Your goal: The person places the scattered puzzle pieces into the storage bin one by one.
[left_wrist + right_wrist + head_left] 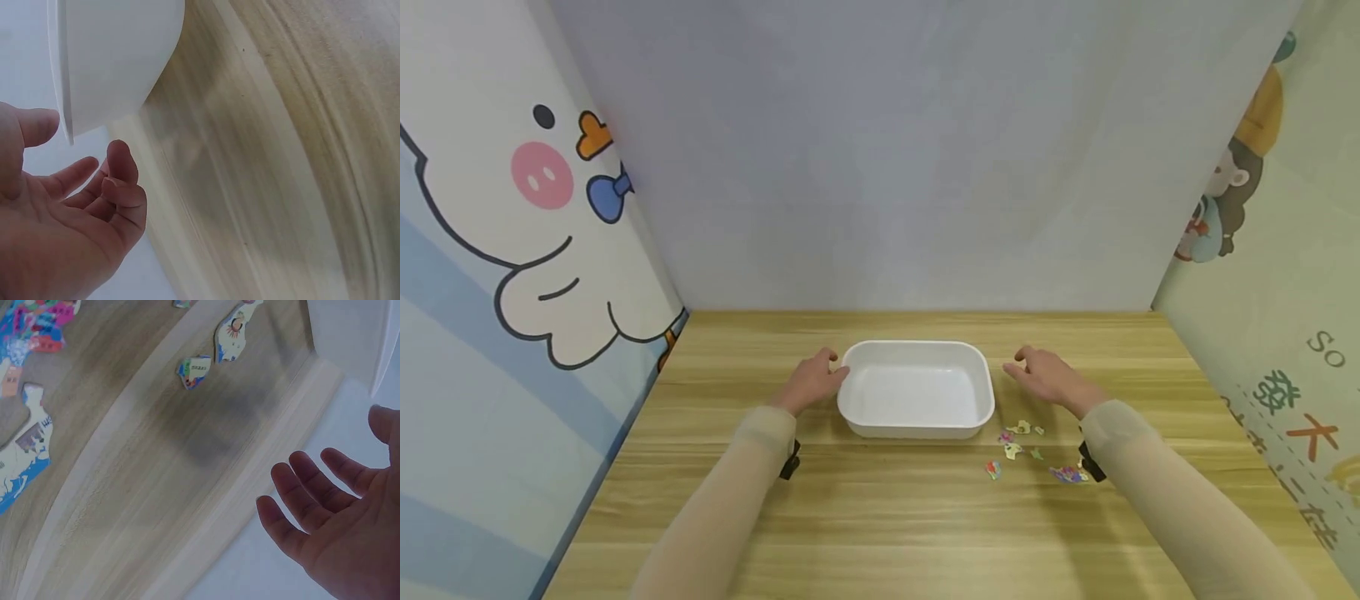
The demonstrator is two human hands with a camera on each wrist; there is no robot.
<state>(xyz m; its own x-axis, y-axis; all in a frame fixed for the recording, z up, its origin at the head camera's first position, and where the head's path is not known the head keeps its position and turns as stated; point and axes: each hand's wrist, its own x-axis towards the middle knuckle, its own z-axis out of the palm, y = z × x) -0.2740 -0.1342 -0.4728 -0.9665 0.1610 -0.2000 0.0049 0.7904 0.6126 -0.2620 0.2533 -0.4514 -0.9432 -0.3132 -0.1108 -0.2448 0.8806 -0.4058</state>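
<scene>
A white rectangular plastic basin (917, 432) with rounded corners sits on the wooden table. My left hand (814, 383) is at its left end, the thumb tip right at the rim. In the left wrist view the other fingers bend loosely below the rim, apart from the wall. Off the basin's right end, my right hand (1047, 377) hovers with relaxed, spread fingers and holds nothing. Several small printed puzzle pieces (1013, 451) lie to the right of the basin; in the right wrist view one pale piece (232, 339) shows a drawn design.
The wood-grain table (880, 517) ends at a plain pale backdrop (880, 167). A cartoon-printed panel (482, 350) stands on the left, a greenish one (1285, 333) on the right. A cluster of colourful pieces (1067, 474) lies beside my right wrist.
</scene>
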